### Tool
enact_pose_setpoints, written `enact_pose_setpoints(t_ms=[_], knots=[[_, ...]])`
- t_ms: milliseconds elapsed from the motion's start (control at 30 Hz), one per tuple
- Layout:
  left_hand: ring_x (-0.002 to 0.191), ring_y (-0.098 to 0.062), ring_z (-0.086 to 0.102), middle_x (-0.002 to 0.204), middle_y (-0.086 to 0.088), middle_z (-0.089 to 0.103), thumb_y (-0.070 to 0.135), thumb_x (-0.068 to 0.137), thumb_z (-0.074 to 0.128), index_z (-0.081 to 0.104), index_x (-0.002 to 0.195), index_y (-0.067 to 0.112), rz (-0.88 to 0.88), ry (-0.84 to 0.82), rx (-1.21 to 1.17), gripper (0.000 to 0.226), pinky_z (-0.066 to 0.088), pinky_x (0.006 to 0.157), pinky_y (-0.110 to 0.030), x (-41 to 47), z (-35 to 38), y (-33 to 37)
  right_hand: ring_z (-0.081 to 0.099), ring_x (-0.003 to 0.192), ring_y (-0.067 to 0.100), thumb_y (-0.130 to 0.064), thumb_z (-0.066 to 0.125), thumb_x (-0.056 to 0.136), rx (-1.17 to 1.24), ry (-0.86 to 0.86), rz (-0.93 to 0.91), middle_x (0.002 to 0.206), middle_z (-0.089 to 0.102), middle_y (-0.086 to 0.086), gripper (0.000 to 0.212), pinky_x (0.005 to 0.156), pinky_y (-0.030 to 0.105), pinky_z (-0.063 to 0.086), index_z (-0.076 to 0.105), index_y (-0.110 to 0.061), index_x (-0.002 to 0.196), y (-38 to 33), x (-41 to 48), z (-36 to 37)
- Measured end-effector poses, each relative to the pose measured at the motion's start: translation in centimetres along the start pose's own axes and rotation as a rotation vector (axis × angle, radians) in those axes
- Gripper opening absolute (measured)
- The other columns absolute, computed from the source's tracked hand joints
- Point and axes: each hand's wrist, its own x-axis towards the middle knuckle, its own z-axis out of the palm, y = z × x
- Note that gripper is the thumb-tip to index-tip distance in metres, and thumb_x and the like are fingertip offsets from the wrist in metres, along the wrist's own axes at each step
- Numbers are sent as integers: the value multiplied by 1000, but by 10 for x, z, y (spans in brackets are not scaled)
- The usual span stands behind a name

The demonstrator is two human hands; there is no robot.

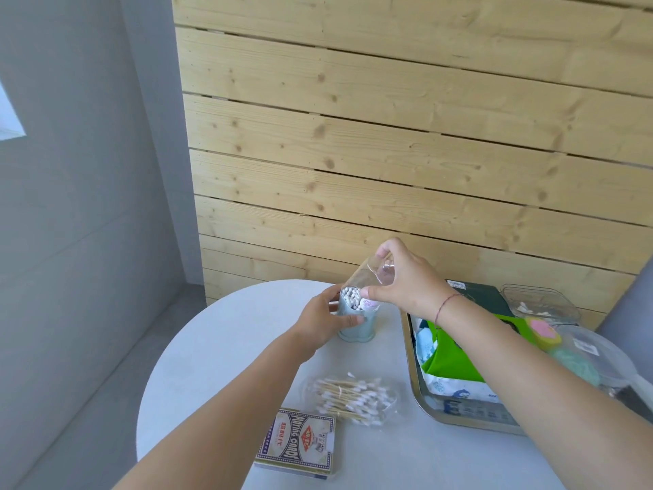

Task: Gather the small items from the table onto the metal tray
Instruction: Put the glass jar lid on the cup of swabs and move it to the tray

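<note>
A pale blue-grey cup (357, 332) packed with upright cotton swabs stands near the far edge of the round white table (219, 355). My left hand (319, 321) grips the cup's side. My right hand (403, 277) holds a clear plastic cover (371, 277) tilted just above the cup's mouth. A bundle of wooden cotton swabs in clear wrap (349, 396) and a box of playing cards (298, 442) lie nearer to me. The metal tray (415, 380) sits at the right, holding green and blue-white packets, partly hidden by my right forearm.
Behind the tray are a dark green box (484, 298) and a clear plastic container (540, 302). A pink and yellow item (542, 332) and clear bags (600, 355) lie at the right. A wooden slat wall stands behind the table; the table edge curves at the left.
</note>
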Motion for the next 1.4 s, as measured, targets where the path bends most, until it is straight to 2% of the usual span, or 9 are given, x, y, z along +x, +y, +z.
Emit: enact_pose_setpoints(t_ms=[400,533,600,733,900,1000,1100,1167,1400], knots=[[104,-12,57,124,-3,61,11,72,80,53,126,19,-41,17,9,61,49,65,-7,3,3,-4,59,92,29,-47,69,75,-356,39,45,107,62,5,59,77,36,51,41,-12,114,-22,12,14],[117,-21,54,132,-5,53,5,68,81,32,141,15,-106,48,55,89,47,87,-25,1,4,-8,52,82,27,-42,69,77,-417,-91,84,103,61,7,58,68,32,44,38,-10,115,-17,15,28],[116,-25,57,127,-8,57,2,68,80,42,135,13,-108,37,66,78,50,90,-29,2,3,-11,49,80,26,-39,69,78,-406,-152,101,96,57,6,58,65,30,39,37,-10,116,-11,12,37],[107,-24,63,112,-4,67,1,70,76,57,119,13,-68,-14,158,54,51,93,-34,1,2,-8,49,80,26,-37,70,77,-335,-180,115,96,54,6,59,64,30,37,37,-10,118,-2,11,45],[84,-22,57,95,-6,65,14,69,74,56,100,9,-53,2,512,37,51,78,-37,7,5,-8,51,90,25,-35,78,69,-193,-231,184,112,55,9,69,71,31,40,38,-9,120,4,13,45],[77,-20,52,81,2,60,18,64,78,50,80,19,-27,61,564,32,44,64,-28,3,5,-3,55,107,26,-29,81,68,-79,-277,274,122,56,11,72,83,33,45,42,-5,124,6,5,37],[85,-19,63,91,3,67,24,55,83,57,96,19,-8,119,490,49,50,71,-30,-7,-5,-5,51,100,21,-21,77,72,37,-217,249,125,53,8,65,70,25,42,44,-7,126,-3,-5,37],[80,-15,62,93,-1,69,21,58,86,58,103,16,10,163,515,53,47,63,-24,-14,-9,0,48,97,19,-16,75,72,151,-155,221,126,51,7,65,64,23,39,41,-10,127,-6,-9,38],[73,-19,61,82,0,67,24,58,89,58,95,14,58,276,573,50,40,56,-23,-58,-4,36,54,114,21,-29,74,74,557,-180,251,129,52,4,82,98,33,46,27,-26,142,-12,-38,50]])
